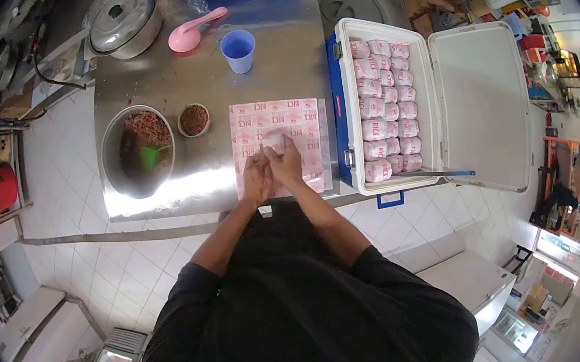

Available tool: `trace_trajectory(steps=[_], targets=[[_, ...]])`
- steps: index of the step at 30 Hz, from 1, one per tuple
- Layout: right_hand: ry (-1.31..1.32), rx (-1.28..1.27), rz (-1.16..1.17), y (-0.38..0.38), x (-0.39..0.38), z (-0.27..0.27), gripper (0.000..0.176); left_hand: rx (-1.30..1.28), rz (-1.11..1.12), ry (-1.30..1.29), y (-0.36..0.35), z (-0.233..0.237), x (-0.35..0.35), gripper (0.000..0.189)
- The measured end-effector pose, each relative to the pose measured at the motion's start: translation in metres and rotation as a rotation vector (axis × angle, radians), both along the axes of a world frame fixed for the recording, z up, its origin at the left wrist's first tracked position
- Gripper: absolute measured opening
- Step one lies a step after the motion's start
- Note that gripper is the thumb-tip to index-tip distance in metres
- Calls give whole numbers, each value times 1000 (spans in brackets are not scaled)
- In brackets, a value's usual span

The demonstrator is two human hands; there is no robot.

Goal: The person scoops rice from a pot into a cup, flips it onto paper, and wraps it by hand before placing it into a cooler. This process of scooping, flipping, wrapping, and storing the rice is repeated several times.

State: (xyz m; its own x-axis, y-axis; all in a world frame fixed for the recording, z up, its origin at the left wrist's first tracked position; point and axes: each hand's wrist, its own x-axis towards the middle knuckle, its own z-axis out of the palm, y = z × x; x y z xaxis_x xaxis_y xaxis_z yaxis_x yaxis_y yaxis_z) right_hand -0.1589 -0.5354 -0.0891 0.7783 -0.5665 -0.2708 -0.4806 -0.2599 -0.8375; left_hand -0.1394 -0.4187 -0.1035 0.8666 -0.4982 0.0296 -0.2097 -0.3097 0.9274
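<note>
My left hand and my right hand are pressed together over a stack of white wrapping papers with red print on the steel table. Between the fingers sits a small paper-wrapped bundle, partly hidden by both hands. To the left stand a big metal bowl of brown filling with a green scoop in it, and a small bowl of brown filling.
An open blue-and-white cooler at the right holds several rows of wrapped bundles; its lid lies open further right. A blue cup, a pink ladle and a lidded pot stand at the table's back.
</note>
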Motion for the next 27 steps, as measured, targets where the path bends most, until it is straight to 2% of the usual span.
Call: trace_trajectory(steps=[2,5,7,9,10,13,14,17,18,20,21,22,23,27], targets=[[40,168,-38,-1,-4,45,62,-282,85,332,-4,11,-3,41],[-237,53,9,13,-28,63,59,-227,158,824,-14,61,10,49],[-247,-72,70,19,-41,87,58,-331,187,877,-25,91,4,46],[-262,-188,104,19,-53,98,59,-346,200,820,-36,106,-2,42],[-210,-153,93,15,-58,100,59,-269,167,789,-36,119,-3,37],[-17,-544,54,8,-74,138,57,-252,84,672,-51,129,-14,40],[-91,-684,48,-4,-78,147,53,-264,64,652,-57,137,-15,38],[-152,-107,68,-55,-98,155,46,-310,-68,985,-80,165,-14,40],[-29,-136,147,-79,-97,182,44,-298,-119,883,-94,155,-17,41],[-115,-26,96,-125,-108,182,45,-282,-209,686,-125,126,-27,43],[-161,30,85,-150,-112,179,45,-229,-200,558,-137,128,-30,44],[-261,-229,105,-178,-111,170,43,-178,-182,423,-148,131,-30,46],[-298,-346,103,-211,-106,160,43,-119,-158,288,-156,132,-29,47],[-326,-660,227,-324,-17,166,40,-162,-86,317,-159,94,-26,47]])
